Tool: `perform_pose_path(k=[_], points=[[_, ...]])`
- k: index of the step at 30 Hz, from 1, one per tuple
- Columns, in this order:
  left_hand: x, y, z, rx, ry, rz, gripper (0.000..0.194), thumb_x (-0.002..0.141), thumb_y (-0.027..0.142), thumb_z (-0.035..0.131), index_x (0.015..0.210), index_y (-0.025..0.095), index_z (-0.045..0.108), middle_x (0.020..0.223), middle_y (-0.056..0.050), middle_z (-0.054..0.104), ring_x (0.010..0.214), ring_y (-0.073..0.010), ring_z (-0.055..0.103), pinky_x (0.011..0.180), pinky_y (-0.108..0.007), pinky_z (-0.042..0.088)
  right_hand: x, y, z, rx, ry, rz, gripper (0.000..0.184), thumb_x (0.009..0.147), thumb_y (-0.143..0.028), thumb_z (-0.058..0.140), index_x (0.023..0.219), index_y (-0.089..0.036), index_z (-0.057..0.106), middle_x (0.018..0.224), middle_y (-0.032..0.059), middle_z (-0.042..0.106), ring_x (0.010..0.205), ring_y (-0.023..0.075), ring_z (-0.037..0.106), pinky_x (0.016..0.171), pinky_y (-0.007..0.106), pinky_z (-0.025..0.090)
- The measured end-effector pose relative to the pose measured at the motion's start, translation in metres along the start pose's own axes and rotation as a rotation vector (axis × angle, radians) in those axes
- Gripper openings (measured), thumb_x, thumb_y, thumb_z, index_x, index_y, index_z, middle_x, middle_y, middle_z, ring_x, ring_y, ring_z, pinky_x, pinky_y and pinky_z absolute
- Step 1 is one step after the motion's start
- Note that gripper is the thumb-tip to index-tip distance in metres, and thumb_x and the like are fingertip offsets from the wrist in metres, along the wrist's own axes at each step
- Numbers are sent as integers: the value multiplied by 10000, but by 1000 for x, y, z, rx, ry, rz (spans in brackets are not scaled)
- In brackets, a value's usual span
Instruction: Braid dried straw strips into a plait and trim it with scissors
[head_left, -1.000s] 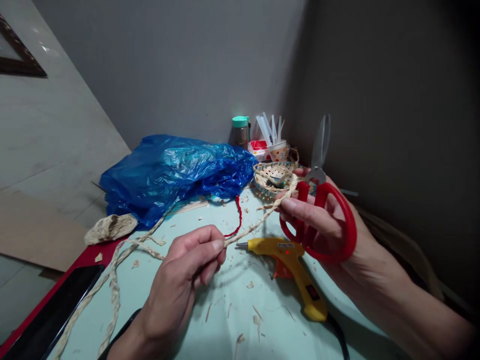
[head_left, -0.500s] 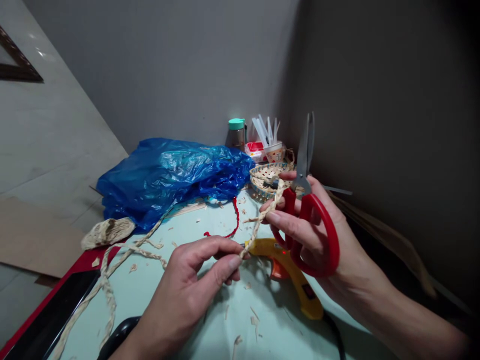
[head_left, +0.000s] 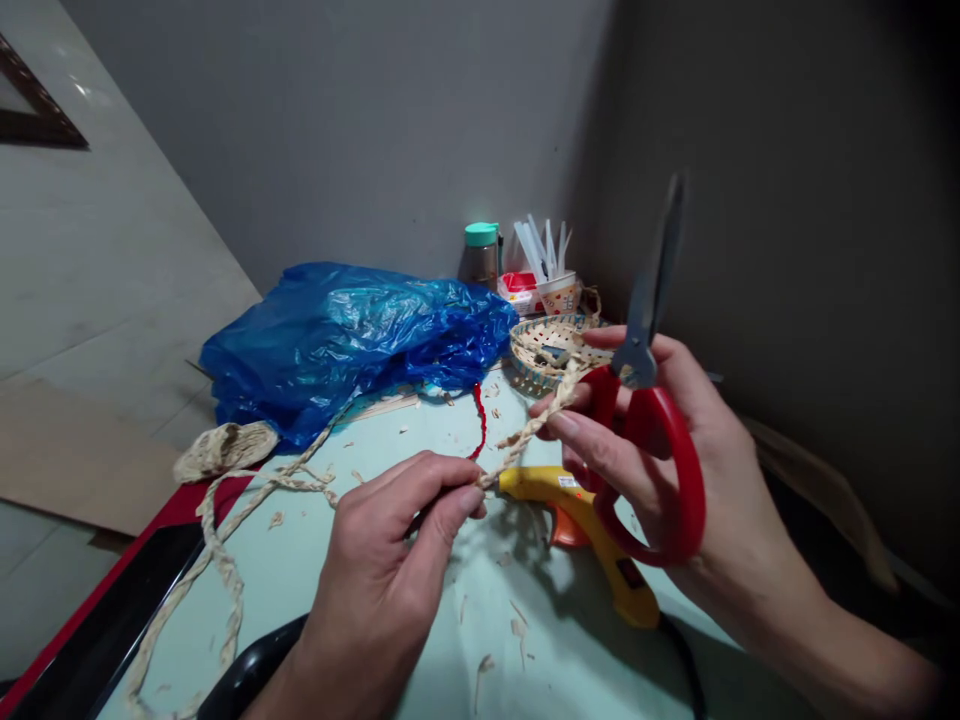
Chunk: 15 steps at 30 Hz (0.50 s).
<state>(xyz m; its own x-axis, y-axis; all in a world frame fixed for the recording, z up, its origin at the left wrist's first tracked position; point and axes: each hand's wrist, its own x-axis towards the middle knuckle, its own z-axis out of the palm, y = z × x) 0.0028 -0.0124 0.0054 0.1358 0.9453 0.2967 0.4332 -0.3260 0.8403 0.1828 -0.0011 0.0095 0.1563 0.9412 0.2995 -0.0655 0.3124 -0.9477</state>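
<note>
A short stretch of pale braided cord (head_left: 535,422) runs between my two hands above the table. My left hand (head_left: 409,535) pinches its lower end between thumb and fingertips. Near the upper end, the thumb and fingers of my right hand (head_left: 637,440) grip the braid. Hooked on that same hand are red-handled scissors (head_left: 686,470), blades upward and nearly together, away from the braid. A yellow glue gun (head_left: 600,515) with an orange trigger lies on the table below my right hand, a small red light showing on it.
A blue plastic bag (head_left: 352,330) covers the back left. Behind my right hand sit a woven basket (head_left: 525,345), a cup of glue sticks (head_left: 559,293) and a green-lidded jar (head_left: 481,255). More braided cord (head_left: 225,560) loops at left. Fibre scraps and a red cord (head_left: 480,420) lie around.
My right hand has shifted right with the scissors, which now lean further right. The braid between my hands slopes less steeply. The whole view has moved slightly.
</note>
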Motion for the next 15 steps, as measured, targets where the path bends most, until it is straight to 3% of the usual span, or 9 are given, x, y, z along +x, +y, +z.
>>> perform_pose_path(k=[3,6,10,12,15], points=[[0,-3,-1,-52,-139,-108,157,891,286,573,798,220,681,710,4,655,602,-123,530,563,-218,394,2,0,-2,5,49,-71,503,722,-282,796,1146,-290,526,846,-36,674,747,136,659,598,198,543],[1,-7,-1,-224,-238,-254,194,896,352,579,810,204,672,723,-3,633,658,-118,519,582,-200,380,6,1,-5,-14,73,-104,518,723,-276,800,1166,-303,532,850,-37,672,703,126,642,569,202,533],[3,-7,1,-421,-313,-395,197,887,369,596,836,193,668,712,-6,638,664,-112,519,596,-192,392,12,4,-8,-4,74,-58,546,694,-253,811,1158,-271,522,801,-39,655,634,120,612,528,211,517],[3,-6,3,-365,-283,-373,180,901,353,573,911,206,675,702,-2,651,614,-106,503,558,-192,385,13,5,-9,9,74,-29,552,691,-252,812,1156,-259,516,779,-43,645,613,117,601,509,210,508],[0,-7,6,-144,-195,-206,206,922,316,531,1063,230,656,725,-3,688,588,-118,527,549,-209,401,12,4,-11,5,80,-38,539,700,-236,807,1151,-278,516,766,-53,641,587,113,593,479,203,487]])
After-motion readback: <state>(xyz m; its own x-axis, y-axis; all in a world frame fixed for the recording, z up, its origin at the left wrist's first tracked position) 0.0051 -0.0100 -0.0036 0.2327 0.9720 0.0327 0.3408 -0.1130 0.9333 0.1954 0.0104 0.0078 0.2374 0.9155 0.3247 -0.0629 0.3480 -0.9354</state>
